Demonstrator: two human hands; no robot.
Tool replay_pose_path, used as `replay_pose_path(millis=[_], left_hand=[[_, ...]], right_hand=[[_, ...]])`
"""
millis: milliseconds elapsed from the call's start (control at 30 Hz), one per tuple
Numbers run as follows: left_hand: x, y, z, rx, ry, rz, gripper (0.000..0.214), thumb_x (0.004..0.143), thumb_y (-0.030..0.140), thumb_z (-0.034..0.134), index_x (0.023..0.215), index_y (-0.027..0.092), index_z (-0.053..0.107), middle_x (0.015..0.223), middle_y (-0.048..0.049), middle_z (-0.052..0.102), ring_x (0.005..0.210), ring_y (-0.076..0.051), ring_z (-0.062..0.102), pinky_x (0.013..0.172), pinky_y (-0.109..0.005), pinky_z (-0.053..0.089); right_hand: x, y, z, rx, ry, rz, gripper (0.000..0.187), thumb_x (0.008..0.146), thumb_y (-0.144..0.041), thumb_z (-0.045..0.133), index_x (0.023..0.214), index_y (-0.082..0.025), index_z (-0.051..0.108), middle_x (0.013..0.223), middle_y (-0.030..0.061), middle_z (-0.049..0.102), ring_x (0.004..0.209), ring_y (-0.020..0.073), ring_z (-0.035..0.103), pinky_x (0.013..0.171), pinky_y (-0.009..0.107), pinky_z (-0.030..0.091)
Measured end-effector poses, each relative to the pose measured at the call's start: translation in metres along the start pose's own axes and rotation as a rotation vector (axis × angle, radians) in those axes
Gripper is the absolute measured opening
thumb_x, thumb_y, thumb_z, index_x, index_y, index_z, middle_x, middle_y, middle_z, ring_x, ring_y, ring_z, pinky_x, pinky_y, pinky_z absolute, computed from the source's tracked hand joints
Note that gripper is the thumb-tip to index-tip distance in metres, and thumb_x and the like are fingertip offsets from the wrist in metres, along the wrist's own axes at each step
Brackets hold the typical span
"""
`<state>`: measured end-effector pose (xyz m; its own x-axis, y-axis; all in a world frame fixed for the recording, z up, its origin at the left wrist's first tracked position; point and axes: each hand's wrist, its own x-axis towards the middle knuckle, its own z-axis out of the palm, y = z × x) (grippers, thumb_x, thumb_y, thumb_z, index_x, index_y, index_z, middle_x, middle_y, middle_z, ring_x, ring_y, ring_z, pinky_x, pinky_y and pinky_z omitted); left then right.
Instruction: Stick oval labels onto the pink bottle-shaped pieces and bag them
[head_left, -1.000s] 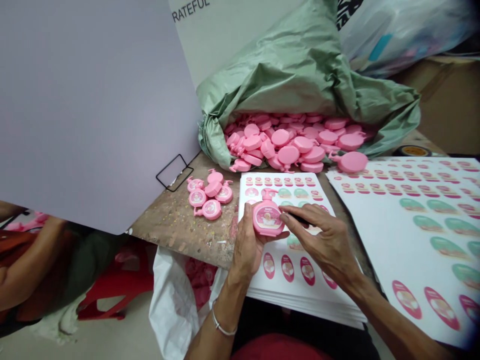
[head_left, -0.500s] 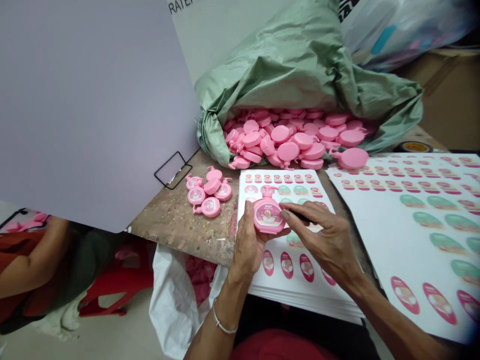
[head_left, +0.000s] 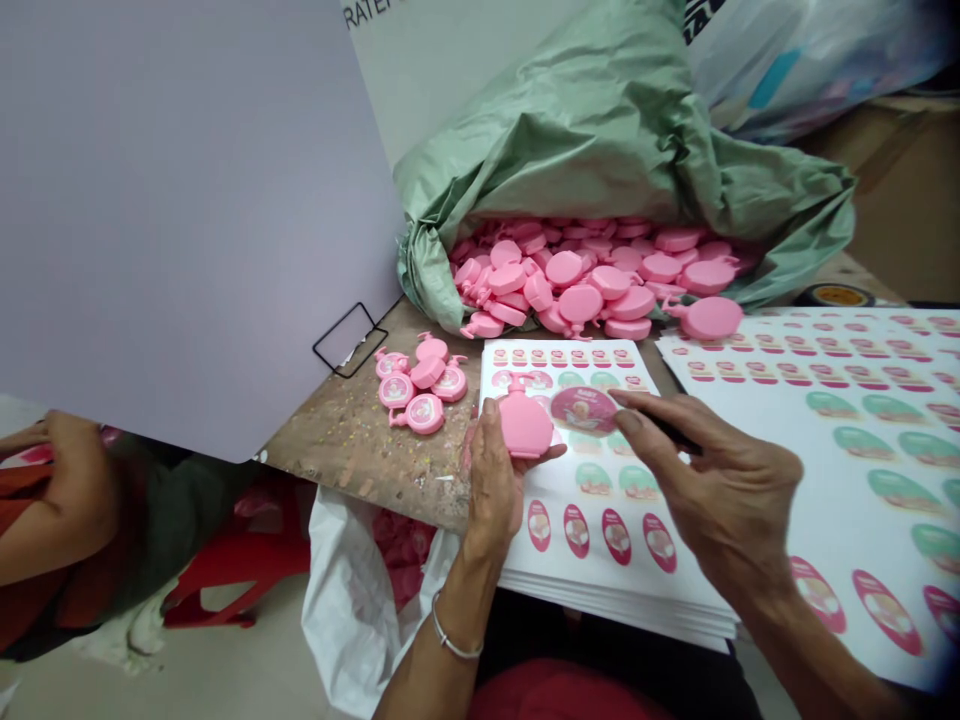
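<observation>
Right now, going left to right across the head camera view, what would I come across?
A co-worker's hand → a small group of pink bottles → the left hand holding a pink bottle → a round pink label → the right hand with a dark tool → a sheet of printed labels

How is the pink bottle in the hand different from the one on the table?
The pink bottle in the left hand shows a plain pink side, while the pink bottle on the table shows a round picture label. The first is held up; the second lies flat on the wooden table among other bottles. Both share the same pink shape with a pump top.
</observation>
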<state>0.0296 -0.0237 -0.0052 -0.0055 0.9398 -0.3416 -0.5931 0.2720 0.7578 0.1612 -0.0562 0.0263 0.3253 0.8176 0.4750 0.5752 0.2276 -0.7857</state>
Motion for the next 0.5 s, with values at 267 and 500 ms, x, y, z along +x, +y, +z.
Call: replay_pose_path(millis=[267, 500], left_hand=[[-0.004, 0.001, 0.004, -0.056, -0.168, 0.008, 0.046, 0.090, 0.054, 0.048, 0.109, 0.014, 0.064, 0.119, -0.0130, 0.066, 0.117, -0.030, 0.058, 0.090, -0.045, 0.054], [-0.003, 0.001, 0.002, -0.072, -0.183, 0.007, 0.047, 0.091, 0.053, 0.048, 0.109, 0.014, 0.065, 0.117, -0.0128, 0.067, 0.119, -0.030, 0.057, 0.093, -0.046, 0.053]], right_hand=[[0.002, 0.007, 0.015, 0.191, -0.195, 0.181, 0.021, 0.079, -0.037, 0.069, 0.095, -0.024, 0.076, 0.095, 0.0031, 0.075, 0.083, 0.0213, 0.070, 0.072, 0.033, 0.058], [0.001, 0.010, 0.017, 0.172, -0.206, 0.195, 0.024, 0.079, -0.037, 0.069, 0.096, -0.023, 0.076, 0.095, 0.0034, 0.075, 0.079, 0.0200, 0.069, 0.065, 0.030, 0.056]])
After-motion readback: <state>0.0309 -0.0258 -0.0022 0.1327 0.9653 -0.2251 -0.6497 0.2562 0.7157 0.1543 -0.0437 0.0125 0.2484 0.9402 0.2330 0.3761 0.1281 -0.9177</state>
